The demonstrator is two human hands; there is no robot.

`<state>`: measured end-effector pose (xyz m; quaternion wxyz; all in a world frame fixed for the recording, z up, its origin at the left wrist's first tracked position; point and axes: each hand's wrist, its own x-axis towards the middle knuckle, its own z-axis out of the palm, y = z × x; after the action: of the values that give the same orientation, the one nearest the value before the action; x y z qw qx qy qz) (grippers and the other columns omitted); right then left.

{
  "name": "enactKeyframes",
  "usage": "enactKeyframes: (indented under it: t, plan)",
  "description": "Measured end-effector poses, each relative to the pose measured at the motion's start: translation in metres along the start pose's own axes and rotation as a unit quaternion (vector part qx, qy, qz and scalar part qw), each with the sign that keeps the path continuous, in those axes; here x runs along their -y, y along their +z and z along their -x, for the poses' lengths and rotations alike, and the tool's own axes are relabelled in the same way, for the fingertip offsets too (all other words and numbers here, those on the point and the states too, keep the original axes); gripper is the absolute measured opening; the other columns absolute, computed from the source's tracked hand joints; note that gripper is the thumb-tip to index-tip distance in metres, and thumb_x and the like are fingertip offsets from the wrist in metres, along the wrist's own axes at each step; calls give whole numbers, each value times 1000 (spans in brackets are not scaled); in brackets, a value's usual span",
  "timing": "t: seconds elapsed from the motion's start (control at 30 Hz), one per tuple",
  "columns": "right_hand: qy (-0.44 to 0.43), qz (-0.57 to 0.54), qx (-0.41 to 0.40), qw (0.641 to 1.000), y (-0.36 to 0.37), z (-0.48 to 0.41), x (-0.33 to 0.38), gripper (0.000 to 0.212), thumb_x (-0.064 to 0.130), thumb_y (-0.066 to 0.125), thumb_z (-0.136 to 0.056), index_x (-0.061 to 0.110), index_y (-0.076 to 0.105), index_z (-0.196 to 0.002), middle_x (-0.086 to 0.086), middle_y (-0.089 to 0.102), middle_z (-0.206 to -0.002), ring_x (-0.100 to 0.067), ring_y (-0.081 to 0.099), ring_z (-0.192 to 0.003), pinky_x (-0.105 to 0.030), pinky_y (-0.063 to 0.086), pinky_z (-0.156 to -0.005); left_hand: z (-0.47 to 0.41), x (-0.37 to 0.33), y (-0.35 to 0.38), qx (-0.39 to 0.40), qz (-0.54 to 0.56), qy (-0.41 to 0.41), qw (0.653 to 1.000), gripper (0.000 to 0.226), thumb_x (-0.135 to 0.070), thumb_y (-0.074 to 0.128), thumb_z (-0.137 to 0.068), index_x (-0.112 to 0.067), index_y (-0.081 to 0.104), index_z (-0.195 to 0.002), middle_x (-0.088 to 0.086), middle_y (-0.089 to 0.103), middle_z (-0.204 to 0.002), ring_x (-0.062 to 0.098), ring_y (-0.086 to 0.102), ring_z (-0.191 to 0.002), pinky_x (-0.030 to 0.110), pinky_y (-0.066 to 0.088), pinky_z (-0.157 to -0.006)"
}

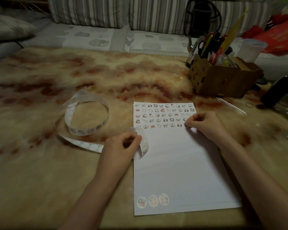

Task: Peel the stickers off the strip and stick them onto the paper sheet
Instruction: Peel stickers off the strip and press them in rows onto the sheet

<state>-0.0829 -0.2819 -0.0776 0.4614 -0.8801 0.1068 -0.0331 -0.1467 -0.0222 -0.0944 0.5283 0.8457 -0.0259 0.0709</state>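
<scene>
Five sticker rows (163, 115) covered the paper sheet's (181, 171) 12 o'clock end, most lay bare; left grip (121, 146) held the strip (90, 146), right grip (204, 125) pinched a sticker (185, 124).

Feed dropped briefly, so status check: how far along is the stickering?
Done: four full rows of stickers plus most of a fifth fill the top of the paper sheet. In hand: the right hand holds a sticker at that row's right end; the left hand grips the strip. Left: the coiled strip carries more stickers, and much of the sheet below is bare.
</scene>
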Motion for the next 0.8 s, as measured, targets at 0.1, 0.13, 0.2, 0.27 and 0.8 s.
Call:
enactKeyframes:
  t: [0.1, 0.13, 0.2, 0.27, 0.8]
  plan:
    - [-17, 9, -11, 1000, 2, -1, -2, 4, 6, 73, -78, 7, 70, -75, 11, 58, -46, 4, 43, -35, -7, 27, -37, 0, 1, 0, 2, -1, 1, 1000, 14, -27, 64, -86, -24, 71, -74, -15, 72, -75, -4, 65, -74, 20, 50, -69]
    - [-22, 12, -12, 1000, 2, -1, -3, 5, 7, 74, -77, 6, 70, -75, 8, 59, -51, 4, 43, -36, -7, 28, -38, 0, 1, 0, 4, -3, 1, 1000, 14, -27, 64, -86, -24, 71, -74, -14, 72, -76, -4, 65, -75, 20, 50, -69]
    - [-26, 20, -16, 999, 2, -2, -6, 10, 12, 77, -76, 7, 69, -73, 2, 54, -54, 1, 40, -37, -9, 26, -38, 0, 2, 0, 6, -7, 1, 1000, 15, -28, 63, -86, -25, 70, -74, -14, 72, -76, -3, 65, -75, 19, 50, -69]
    - [-26, 22, -17, 999, 2, -4, -9, 14, 15, 79, -75, 10, 67, -71, 1, 48, -51, -1, 37, -36, -12, 26, -40, 0, 2, 0, 4, -11, 2, 1000, 15, -28, 63, -86, -25, 69, -73, -14, 72, -75, -3, 65, -75, 19, 50, -68]
    - [-32, 31, -21, 999, 2, -12, -17, 20, 10, 76, -79, 18, 58, -74, 3, 49, -54, -3, 44, -44, -22, 33, -51, -1, 0, 0, 1, -16, 2, 1000, 15, -26, 64, -86, -21, 70, -74, -14, 71, -75, -5, 64, -74, 17, 48, -68]
